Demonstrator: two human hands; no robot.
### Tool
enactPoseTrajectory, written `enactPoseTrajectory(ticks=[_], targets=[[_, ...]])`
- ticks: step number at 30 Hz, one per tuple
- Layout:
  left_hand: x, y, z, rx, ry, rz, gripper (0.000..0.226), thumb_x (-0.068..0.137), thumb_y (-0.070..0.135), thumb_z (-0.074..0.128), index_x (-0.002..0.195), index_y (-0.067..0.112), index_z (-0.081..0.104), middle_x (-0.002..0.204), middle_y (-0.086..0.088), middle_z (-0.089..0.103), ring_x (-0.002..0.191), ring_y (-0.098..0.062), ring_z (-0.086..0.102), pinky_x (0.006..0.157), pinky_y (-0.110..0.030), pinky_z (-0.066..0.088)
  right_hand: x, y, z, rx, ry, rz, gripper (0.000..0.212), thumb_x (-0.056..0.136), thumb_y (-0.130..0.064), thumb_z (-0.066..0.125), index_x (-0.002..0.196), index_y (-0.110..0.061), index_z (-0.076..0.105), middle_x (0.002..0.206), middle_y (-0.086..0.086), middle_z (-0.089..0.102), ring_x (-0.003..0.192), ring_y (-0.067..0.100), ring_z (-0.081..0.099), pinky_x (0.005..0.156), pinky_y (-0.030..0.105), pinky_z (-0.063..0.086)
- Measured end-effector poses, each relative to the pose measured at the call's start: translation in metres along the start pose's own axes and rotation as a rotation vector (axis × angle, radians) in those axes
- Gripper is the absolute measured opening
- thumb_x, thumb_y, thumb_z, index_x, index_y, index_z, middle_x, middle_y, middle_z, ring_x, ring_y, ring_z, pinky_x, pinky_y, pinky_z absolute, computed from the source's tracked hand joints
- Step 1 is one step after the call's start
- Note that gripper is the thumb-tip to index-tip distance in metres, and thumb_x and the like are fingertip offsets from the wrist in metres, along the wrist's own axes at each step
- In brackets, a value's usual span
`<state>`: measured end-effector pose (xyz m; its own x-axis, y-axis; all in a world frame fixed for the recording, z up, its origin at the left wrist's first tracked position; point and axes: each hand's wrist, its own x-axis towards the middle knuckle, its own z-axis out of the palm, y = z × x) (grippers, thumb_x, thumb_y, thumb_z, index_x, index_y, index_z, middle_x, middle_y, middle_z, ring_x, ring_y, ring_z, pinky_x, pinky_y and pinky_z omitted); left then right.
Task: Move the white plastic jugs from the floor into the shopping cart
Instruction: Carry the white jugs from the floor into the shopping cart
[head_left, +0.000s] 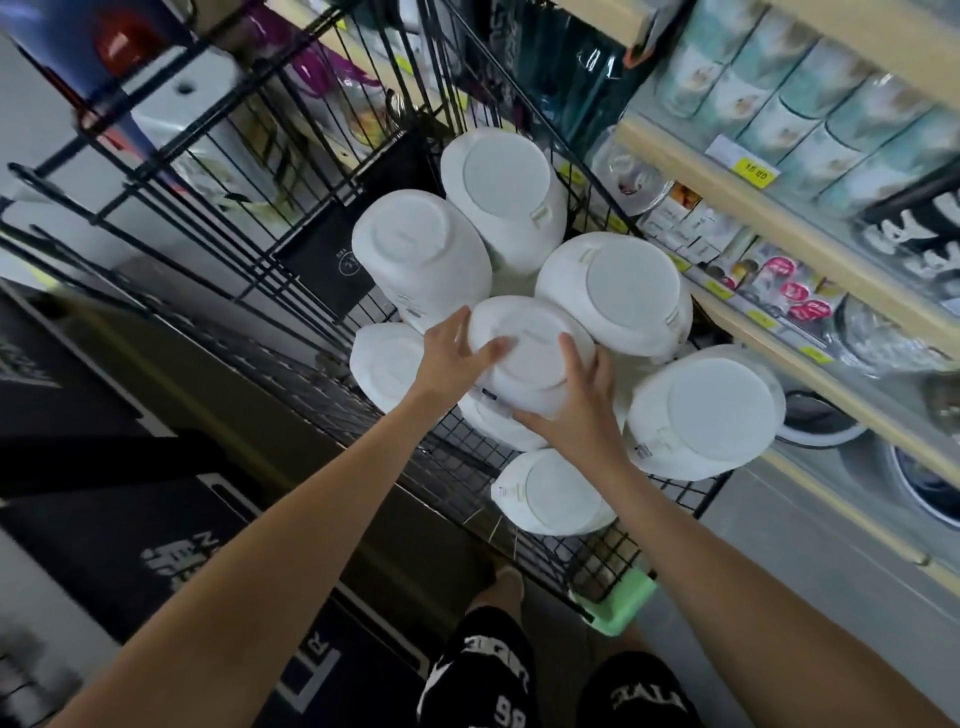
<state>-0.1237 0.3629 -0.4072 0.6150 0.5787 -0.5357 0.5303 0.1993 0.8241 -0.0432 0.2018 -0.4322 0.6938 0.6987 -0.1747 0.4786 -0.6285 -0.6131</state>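
Inside the black wire shopping cart (597, 564), an upturned white plastic jug (530, 353) is clasped at its base by the left hand (449, 361) and right hand (579, 415), among six other jugs (706, 410) already loaded, so the job seems well along; any left on the floor (779, 545) are unseen.

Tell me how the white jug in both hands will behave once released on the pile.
Probably light: the white jug looks like thin plastic, held at arm's length by the left hand and right hand. Apt to roll or slide: it is tilted over other jugs' rounded sides. Likely smooth, slippery.
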Motion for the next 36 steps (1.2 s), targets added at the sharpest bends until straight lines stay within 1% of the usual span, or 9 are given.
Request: enactPoseTrajectory(ticks=[2,5,11,18,21,25,28,33,36], targets=[[-0.004,0.004,0.001,-0.020,0.017,-0.028,0.069,0.081,0.034,0.072,0.140,0.015,0.040,0.134,0.007,0.041,0.119,-0.006,0.045,0.092,-0.019,0.045,-0.001,0.001,-0.007,0.041,-0.058,0.036,0.104,0.067,-0.054,0.077,0.147,-0.034,0.014,0.150,0.016,0.012,0.139,0.034,0.020,0.107,0.048,0.036],[-0.012,0.009,0.002,0.156,0.074,-0.003,0.061,0.081,0.035,0.071,0.135,0.021,0.046,0.141,-0.005,0.038,0.127,-0.019,0.042,0.106,-0.034,0.039,-0.005,0.003,-0.020,0.071,-0.101,0.071,0.093,0.074,-0.045,0.076,0.148,-0.035,0.021,0.153,0.009,0.017,0.141,0.027,0.024,0.106,0.045,0.039],[-0.037,0.033,0.018,0.377,0.156,0.070,0.045,0.091,0.019,0.059,0.134,0.015,0.047,0.137,-0.006,0.045,0.125,-0.021,0.045,0.091,-0.020,0.034,-0.017,-0.005,-0.067,0.118,0.019,-0.081,0.049,0.087,-0.023,0.066,0.132,-0.013,0.049,0.132,0.004,0.051,0.122,0.017,0.048,0.096,0.040,0.048],[-0.079,0.096,0.091,0.355,-0.004,0.288,0.046,0.090,0.019,0.060,0.134,0.018,0.047,0.132,0.002,0.052,0.116,-0.013,0.052,0.090,-0.022,0.043,-0.051,0.013,-0.153,0.522,0.174,0.162,0.036,0.088,-0.020,0.065,0.124,-0.015,0.059,0.102,-0.002,0.065,0.091,0.010,0.061,0.081,0.023,0.050],[-0.100,0.125,0.145,0.340,-0.159,0.340,0.039,0.090,0.011,0.060,0.128,0.011,0.052,0.116,0.000,0.058,0.102,-0.016,0.059,0.073,-0.008,0.044,-0.079,0.044,-0.200,0.624,0.227,0.277,0.033,0.088,-0.022,0.065,0.120,-0.017,0.060,0.101,0.000,0.066,0.090,0.011,0.063,0.076,0.023,0.051],[-0.132,0.160,0.240,0.457,-0.335,0.414,0.033,0.090,0.005,0.058,0.120,-0.007,0.054,0.115,-0.017,0.062,0.104,-0.027,0.060,0.077,-0.006,0.039,-0.135,0.105,-0.274,0.712,0.279,0.306,0.034,0.086,-0.007,0.065,0.119,-0.014,0.057,0.091,0.001,0.066,0.088,0.018,0.062,0.084,0.030,0.049],[-0.174,0.179,0.328,0.458,-0.436,0.421,0.041,0.092,0.009,0.058,0.131,0.002,0.048,0.123,-0.008,0.058,0.115,-0.020,0.055,0.090,-0.018,0.041,-0.190,0.165,-0.333,0.725,0.359,0.301,0.033,0.085,0.001,0.065,0.112,-0.014,0.056,0.083,0.002,0.067,0.080,0.013,0.063,0.086,0.031,0.048],[-0.250,0.187,0.476,0.469,-0.549,0.405,0.048,0.089,0.023,0.062,0.135,0.018,0.047,0.120,0.005,0.058,0.118,-0.017,0.052,0.105,-0.039,0.041,-0.297,0.267,-0.423,0.751,0.501,0.370,0.033,0.087,0.004,0.061,0.119,0.000,0.055,0.089,0.013,0.064,0.060,-0.007,0.061,0.063,0.011,0.048],[-0.298,0.187,0.558,0.414,-0.613,0.386,0.045,0.092,0.021,0.059,0.134,0.016,0.047,0.117,0.004,0.059,0.111,-0.015,0.055,0.100,-0.035,0.043,-0.360,0.323,-0.466,0.768,0.586,0.424,0.023,0.091,-0.004,0.060,0.113,-0.008,0.057,0.090,0.012,0.065,0.058,0.000,0.062,0.057,0.012,0.048]])
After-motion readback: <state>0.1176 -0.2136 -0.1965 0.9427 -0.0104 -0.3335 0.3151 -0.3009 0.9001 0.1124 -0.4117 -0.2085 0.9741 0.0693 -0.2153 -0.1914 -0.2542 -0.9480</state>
